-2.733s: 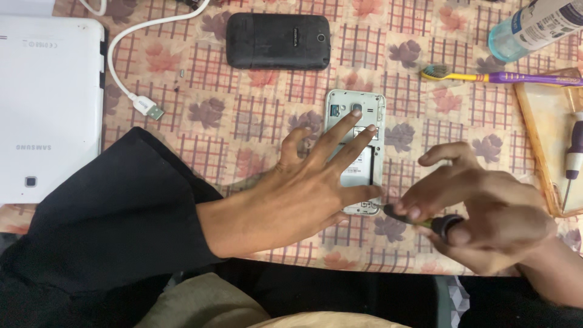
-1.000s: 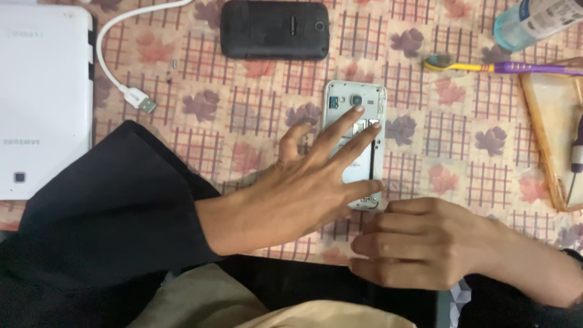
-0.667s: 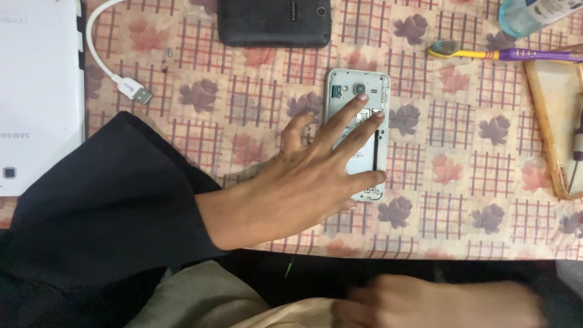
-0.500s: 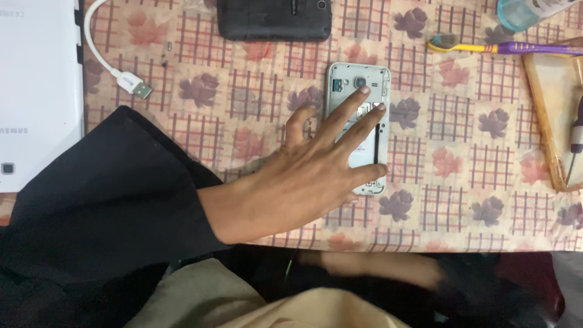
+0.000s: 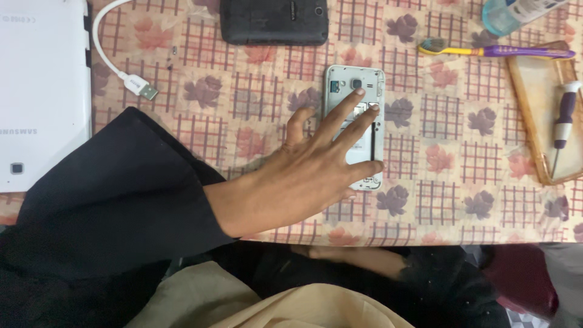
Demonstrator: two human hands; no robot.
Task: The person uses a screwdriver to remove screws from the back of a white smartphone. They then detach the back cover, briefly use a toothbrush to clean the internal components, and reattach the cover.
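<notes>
1. Head view: the left hand (image 5: 310, 173) lies flat with its fingers spread wide, pressing down on an opened phone (image 5: 358, 97) whose back cover is off. It grips nothing; 3 fingertips (image 5: 359, 92) rest on the phone's bare inner frame, and the thumb is bent on the cloth just left of it.
2. The phone lies lengthwise near the middle of the table, on a chequered tablecloth (image 5: 449, 176) with leaf prints.
3. The right hand is not clearly visible; only part of a forearm (image 5: 358, 258) shows in shadow below the table edge, so I cannot tell how that hand is held.
4. A black sleeve (image 5: 115, 200) covers the left arm.
5. Behind the phone lies a black phone (image 5: 273, 21), face down.
6. At the left are a white tablet (image 5: 39, 91) and a white cable (image 5: 121, 73).
7. At the right, a toothbrush (image 5: 498, 51) lies near a tray (image 5: 534, 109) holding 1 screwdriver (image 5: 563, 127).
</notes>
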